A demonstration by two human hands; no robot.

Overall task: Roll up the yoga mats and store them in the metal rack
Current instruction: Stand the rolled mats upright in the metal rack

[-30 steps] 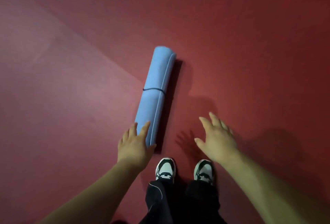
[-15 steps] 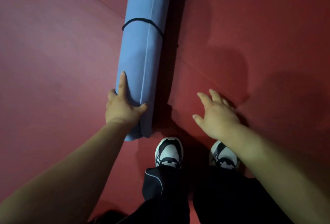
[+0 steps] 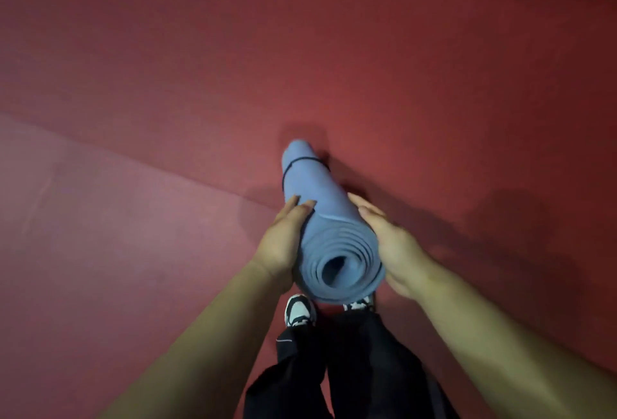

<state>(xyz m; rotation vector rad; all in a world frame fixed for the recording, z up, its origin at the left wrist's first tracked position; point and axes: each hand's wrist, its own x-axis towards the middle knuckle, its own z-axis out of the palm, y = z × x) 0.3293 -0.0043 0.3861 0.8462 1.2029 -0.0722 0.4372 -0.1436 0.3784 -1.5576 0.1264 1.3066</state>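
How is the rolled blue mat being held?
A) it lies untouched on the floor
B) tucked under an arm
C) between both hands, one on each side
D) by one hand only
C: the left hand and the right hand hold opposite sides of the rolled blue mat.

We are wearing loose black trousers (image 3: pixel 360 368) with a thin pale line (image 3: pixel 283 340) on the left leg, and black-and-white trainers (image 3: pixel 299 311). We are going bare-armed down to the left hand (image 3: pixel 283 238) and right hand (image 3: pixel 397 245).
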